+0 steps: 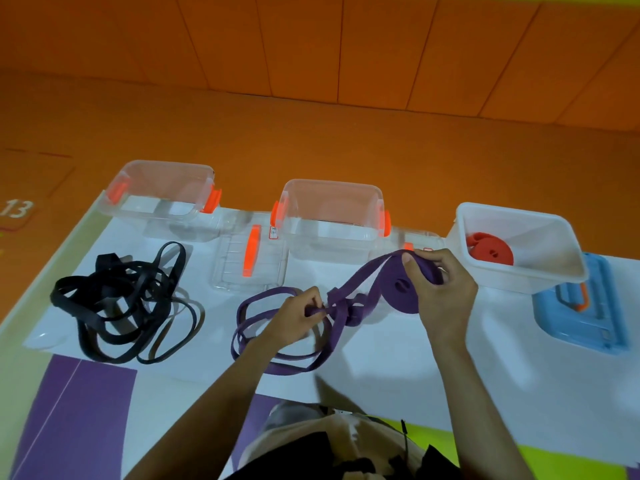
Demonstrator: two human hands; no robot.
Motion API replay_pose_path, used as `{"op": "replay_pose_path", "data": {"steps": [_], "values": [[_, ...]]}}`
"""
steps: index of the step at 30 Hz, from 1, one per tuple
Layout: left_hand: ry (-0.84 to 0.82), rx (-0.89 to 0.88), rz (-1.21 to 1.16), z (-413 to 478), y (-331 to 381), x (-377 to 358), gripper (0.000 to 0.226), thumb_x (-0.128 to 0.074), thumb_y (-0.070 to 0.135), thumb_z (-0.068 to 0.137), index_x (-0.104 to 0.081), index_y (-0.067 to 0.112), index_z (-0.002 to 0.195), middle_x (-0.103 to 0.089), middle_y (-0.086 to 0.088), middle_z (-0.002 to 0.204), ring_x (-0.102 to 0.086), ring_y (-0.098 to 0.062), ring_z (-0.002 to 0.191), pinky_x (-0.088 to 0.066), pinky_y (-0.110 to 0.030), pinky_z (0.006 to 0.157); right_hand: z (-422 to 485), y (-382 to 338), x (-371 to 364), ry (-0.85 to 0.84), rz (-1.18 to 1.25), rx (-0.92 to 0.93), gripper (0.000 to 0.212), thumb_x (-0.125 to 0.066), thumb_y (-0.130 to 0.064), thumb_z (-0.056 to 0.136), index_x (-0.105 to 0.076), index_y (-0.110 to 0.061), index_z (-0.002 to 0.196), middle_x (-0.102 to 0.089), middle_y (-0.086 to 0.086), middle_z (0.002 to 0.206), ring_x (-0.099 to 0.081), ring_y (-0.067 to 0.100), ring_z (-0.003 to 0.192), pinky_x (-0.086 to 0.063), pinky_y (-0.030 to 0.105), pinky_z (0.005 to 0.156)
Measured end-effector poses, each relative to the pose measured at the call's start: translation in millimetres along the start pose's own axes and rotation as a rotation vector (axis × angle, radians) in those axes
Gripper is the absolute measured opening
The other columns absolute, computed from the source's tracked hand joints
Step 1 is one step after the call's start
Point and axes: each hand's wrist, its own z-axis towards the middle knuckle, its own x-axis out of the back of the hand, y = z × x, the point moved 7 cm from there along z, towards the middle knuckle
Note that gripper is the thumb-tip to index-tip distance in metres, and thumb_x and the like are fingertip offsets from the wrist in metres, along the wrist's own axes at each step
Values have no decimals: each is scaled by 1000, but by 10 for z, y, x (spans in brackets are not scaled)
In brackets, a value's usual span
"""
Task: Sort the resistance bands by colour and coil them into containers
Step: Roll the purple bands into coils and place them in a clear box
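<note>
**A:** What's on the far left?

**B:** The black bands (117, 303) lie in a loose tangle on the white sheet (381, 358), in front of a clear container (156, 188). None of them is coiled yet.

**A:** And the hands?

**B:** The left hand (294, 317) pinches the purple band (277, 367) beside a twist, with loose loops trailing below. The right hand (443, 285) grips the part-wound purple coil (394, 289), held up in front of the middle container (332, 202).

**A:** So purple is mid-coil?

**B:** I judge so. On the right, an orange coil (488, 249) sits in the white container (498, 278). The next move calls for freeing that twist so the band feeds flat onto the coil.
</note>
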Motion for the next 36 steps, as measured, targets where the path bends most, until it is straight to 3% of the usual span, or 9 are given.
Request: {"op": "replay_pose_path", "data": {"steps": [3, 7, 12, 15, 18, 22, 29, 33, 36], "values": [[65, -7, -112, -135, -59, 231, 21, -75, 10, 96, -56, 8, 89, -65, -11, 87, -63, -34, 80, -53, -45, 73, 46, 30, -54, 18, -42, 34, 14, -85, -27, 91, -74, -29, 100, -74, -20, 89, -71, 3, 87, -58, 16, 73], [87, -64, -149, -286, -40, 415, 16, -76, 9, 96, -61, 5, 90, -67, 7, 90, -64, -7, 80, -52, -16, 73, 86, 5, -253, -27, -104, 89, 13, -84, -27, 91, -73, -27, 98, -71, -25, 89, -70, 2, 84, -56, 14, 72], [90, -131, -146, -357, 130, 613, 11, -78, 16, 95, -69, 23, 94, -71, 8, 97, -67, -9, 88, -53, -17, 83, 34, -74, -568, -128, -78, 98, 17, -83, -24, 92, -70, -34, 97, -70, -35, 89, -68, -6, 86, -53, 9, 71], [45, -233, 150, -385, 260, 692, 11, -78, 22, 95, -69, 26, 98, -73, 11, 100, -70, -11, 92, -59, -28, 86, -3, -121, -730, -193, -21, 86, 16, -84, -23, 92, -71, -32, 96, -72, -33, 91, -70, -4, 88, -54, 10, 72], [179, -409, 586, -444, 452, 806, 10, -82, 24, 91, -72, 25, 91, -73, 10, 83, -65, -14, 74, -54, -30, 71, -71, -147, -863, -252, 94, 52, 11, -85, -22, 92, -75, -23, 96, -76, -21, 95, -74, 6, 93, -58, 16, 78], [267, -525, 695, -499, 541, 889, 11, -84, 13, 87, -76, 21, 84, -75, 8, 85, -62, -20, 74, -40, -29, 69, -188, -166, -999, -253, 137, -16, 10, -84, -26, 93, -77, -24, 99, -78, -12, 94, -75, 11, 90, -60, 20, 77], [403, -401, 218, -503, 317, 1231, 15, -86, 5, 86, -78, 13, 96, -80, 7, 103, -74, -14, 90, -59, -33, 83, -268, 27, -901, -113, -108, -108, 11, -82, -24, 93, -73, -30, 92, -74, -21, 84, -71, 2, 83, -51, 7, 72], [526, -185, -221, -550, -40, 1460, 26, -81, 0, 89, -76, 22, 100, -78, 16, 108, -74, -14, 102, -56, -20, 89, -269, 81, -654, 32, -329, -118, 11, -82, -26, 91, -71, -24, 89, -70, -17, 80, -67, 1, 76, -54, 21, 72], [602, -86, -286, -577, -267, 1584, 25, -79, 1, 91, -73, 24, 100, -76, 19, 106, -72, -12, 102, -55, -17, 89, -288, 77, -527, 90, -373, -164, 12, -81, -33, 90, -70, -29, 88, -71, -17, 80, -66, 5, 74, -48, 21, 69]]}}
